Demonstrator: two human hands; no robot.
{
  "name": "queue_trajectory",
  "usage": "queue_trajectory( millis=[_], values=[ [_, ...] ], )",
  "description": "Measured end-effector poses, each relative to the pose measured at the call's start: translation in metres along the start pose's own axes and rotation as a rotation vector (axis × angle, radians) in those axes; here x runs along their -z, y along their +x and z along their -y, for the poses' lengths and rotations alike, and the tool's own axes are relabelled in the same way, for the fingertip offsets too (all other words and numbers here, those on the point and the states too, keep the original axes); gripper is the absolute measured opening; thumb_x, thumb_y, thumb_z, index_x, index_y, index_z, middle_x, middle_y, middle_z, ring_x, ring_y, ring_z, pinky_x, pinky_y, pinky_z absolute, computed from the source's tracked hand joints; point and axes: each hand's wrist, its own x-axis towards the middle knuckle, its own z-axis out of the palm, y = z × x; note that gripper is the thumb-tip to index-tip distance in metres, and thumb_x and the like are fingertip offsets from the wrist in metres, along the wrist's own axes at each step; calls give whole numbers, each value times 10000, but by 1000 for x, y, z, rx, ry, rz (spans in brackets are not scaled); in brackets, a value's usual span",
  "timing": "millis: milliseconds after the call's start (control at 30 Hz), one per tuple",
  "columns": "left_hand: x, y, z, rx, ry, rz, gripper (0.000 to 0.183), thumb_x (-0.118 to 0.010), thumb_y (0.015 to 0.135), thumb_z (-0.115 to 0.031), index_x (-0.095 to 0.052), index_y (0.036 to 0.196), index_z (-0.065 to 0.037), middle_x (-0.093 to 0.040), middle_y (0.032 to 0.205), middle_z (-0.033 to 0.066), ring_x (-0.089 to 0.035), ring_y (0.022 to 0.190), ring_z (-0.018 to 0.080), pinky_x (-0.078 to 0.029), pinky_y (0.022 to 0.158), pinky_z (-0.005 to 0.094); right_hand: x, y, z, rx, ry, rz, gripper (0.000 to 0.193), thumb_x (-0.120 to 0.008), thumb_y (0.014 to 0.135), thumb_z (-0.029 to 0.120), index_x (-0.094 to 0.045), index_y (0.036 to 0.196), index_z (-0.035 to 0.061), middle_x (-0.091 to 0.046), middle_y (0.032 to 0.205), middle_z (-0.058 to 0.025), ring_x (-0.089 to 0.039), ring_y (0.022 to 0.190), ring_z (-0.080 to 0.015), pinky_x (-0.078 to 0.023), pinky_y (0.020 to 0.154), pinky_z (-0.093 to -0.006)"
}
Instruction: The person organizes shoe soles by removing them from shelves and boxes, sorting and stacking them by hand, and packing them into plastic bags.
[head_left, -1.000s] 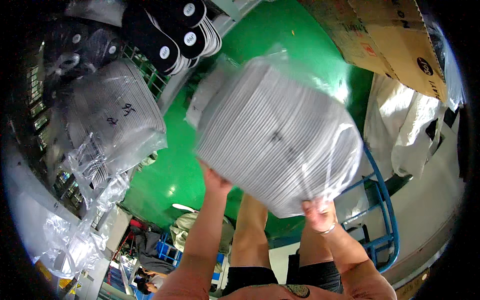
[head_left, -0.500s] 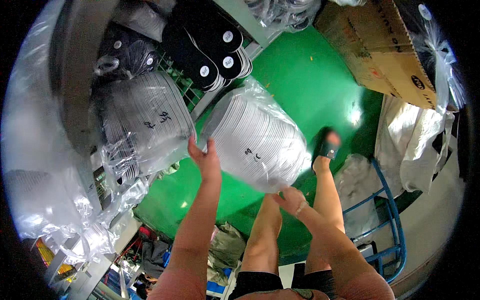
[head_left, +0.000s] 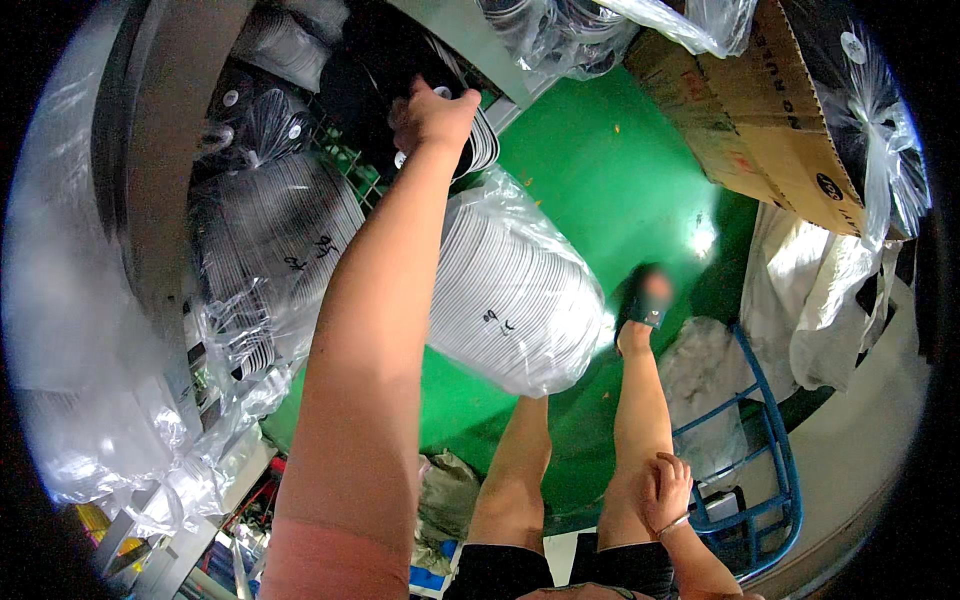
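Note:
My left hand (head_left: 435, 118) is stretched far forward over a stack of black insoles (head_left: 484, 148) with white edges and round white stickers. Its thumb stands apart from the fingers, and some fingertips are hidden against the dark stack. On my right leg rests my right hand (head_left: 668, 492), fingers loosely spread, holding nothing. Below the left hand, a clear plastic bag packed with thin white layered pieces (head_left: 520, 290) stands on the green floor, black handwriting on its side. Beside it on the left is a similar bag of layered pieces (head_left: 280, 220), partly behind my left forearm.
A large cardboard box (head_left: 750, 120) stands at the far right, with white sacks (head_left: 800, 280) below it. Nearer is a blue tubular metal frame (head_left: 775, 440). More clear plastic bags (head_left: 110, 420) crowd the left side. Green floor (head_left: 620, 170) shows between bag and box.
My left hand has left the side of the white bag and moved forward onto the black insoles. My right hand has let go of the bag's near end and dropped to my leg.

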Motion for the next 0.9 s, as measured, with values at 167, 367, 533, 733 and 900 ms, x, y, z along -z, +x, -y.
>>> queue_trajectory(
  millis=[167, 367, 533, 733, 900],
  values=[
    [-1, -29, 19, -95, -18, 168, 698, -594, 553, -374, -434, 1072, 65, -486, 1018, 247, -474, 958, 331, -364, 821, 326, 15, 8, 5, -93, -31, 38, 277, -504, 658, 179, -474, 909, 64, -459, 975, -112, -403, 917, -306, -316, 783, -409],
    [-3, -31, 48, -213, -73, -22, 607, -558, 563, -359, -470, 1058, -19, -486, 1013, 211, -460, 949, 333, -367, 809, 397, 11, 18, 5, -58, 46, 59, 266, -497, 649, 150, -479, 899, 60, -453, 984, -120, -398, 920, -310, -313, 778, -402],
    [5, -42, 22, -167, -62, 150, 584, -588, 571, -322, -461, 1041, 1, -492, 994, 222, -493, 905, 319, -396, 777, 375, -13, 2, -30, 92, -155, -101, 282, -487, 652, 117, -465, 922, 39, -448, 991, -128, -404, 915, -309, -319, 769, -389],
    [6, -58, 24, -306, 305, 186, 920, -684, 545, -386, -146, 1263, -182, -204, 1213, 307, -340, 1060, 417, -337, 850, 403, -14, 6, -25, -13, -110, -9, 279, -488, 653, 120, -463, 916, 31, -447, 989, -136, -405, 908, -314, -321, 764, -392],
    [-3, -50, 29, -271, 227, 101, 879, -660, 572, -388, -162, 1263, -171, -251, 1195, 304, -356, 1052, 409, -334, 850, 413, -20, 3, -29, -8, -133, -19, 267, -493, 654, 128, -465, 899, 26, -447, 980, -139, -404, 907, -315, -320, 765, -394]
  ],
)
